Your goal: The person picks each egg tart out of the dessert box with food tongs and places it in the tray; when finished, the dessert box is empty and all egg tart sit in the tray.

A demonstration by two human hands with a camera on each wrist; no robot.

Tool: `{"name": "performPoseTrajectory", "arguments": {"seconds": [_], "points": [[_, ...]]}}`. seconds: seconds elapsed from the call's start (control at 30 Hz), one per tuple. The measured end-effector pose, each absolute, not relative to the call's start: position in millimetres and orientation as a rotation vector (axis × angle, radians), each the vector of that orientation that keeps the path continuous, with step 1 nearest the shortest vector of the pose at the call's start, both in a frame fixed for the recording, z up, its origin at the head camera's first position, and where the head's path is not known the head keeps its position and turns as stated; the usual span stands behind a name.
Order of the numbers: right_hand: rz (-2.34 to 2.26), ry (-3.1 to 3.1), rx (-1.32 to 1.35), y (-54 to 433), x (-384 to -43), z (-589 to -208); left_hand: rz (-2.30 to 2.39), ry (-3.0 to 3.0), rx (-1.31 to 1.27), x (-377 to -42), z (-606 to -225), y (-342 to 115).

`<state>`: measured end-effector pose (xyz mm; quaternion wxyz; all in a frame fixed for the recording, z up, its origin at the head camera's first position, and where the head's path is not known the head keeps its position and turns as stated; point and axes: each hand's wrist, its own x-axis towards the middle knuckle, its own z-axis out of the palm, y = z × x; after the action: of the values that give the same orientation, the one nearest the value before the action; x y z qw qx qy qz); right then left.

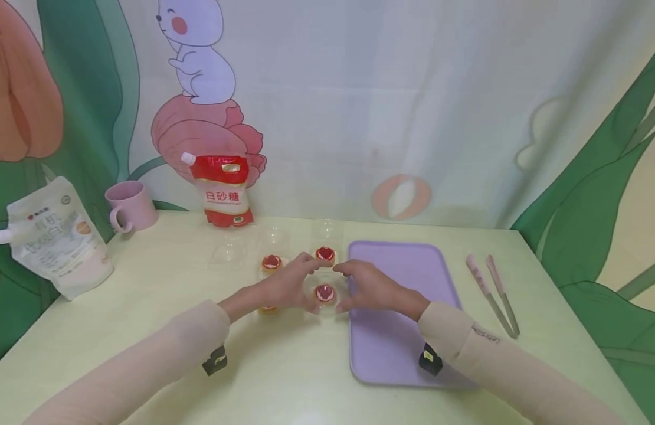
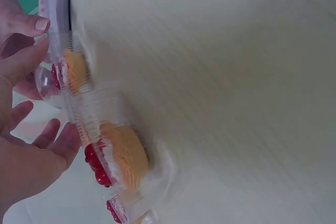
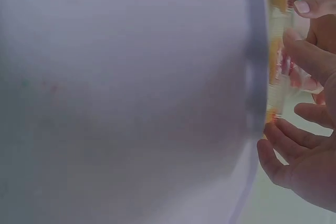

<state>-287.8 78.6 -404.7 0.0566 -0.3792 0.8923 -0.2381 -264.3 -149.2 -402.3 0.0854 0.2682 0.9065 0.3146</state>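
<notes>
A small yellow cake (image 1: 324,293) with cream and red fruit sits in a clear plastic cake box under a domed lid, left of the purple tray (image 1: 402,360). My left hand (image 1: 290,283) curves round the box's left side, my right hand (image 1: 375,287) round its right. In the left wrist view, thumbs and fingertips meet the clear box rim (image 2: 55,43). Another cake (image 1: 324,254) stands just beyond, behind my fingertips. To the left is a third cake (image 1: 271,261); one nearer me is mostly hidden by my left hand.
Clear lids (image 1: 274,236) stand up behind the far cakes, beside a clear box (image 1: 229,252). At the back are a red-and-white sugar pouch (image 1: 225,192) and a pink mug (image 1: 133,206). A white spouted pouch (image 1: 62,239) is far left. Two pink-handled knives (image 1: 492,295) lie right of the tray.
</notes>
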Motion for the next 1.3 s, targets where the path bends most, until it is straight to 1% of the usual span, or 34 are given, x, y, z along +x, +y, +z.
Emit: {"name": "performPoseTrajectory", "arguments": {"seconds": [0.13, 0.33, 0.53, 0.87, 1.3], "points": [[-0.69, 2.718, -1.161, 77, -288, -411, 0.897, 2.729, 0.825, -264, -407, -148], [-0.708, 2.688, -1.178, 74, -287, -415, 0.875, 2.773, 0.781, -262, -411, -147], [-0.721, 2.69, -1.126, 71, -288, -418, 0.883, 2.808, 0.75, -259, -416, -145], [-0.745, 2.694, -1.074, 66, -283, -416, 0.837, 2.925, 0.679, -256, -424, -135], [-0.658, 2.707, -1.055, 62, -284, -416, 0.782, 3.002, 0.683, -253, -428, -133]]}}
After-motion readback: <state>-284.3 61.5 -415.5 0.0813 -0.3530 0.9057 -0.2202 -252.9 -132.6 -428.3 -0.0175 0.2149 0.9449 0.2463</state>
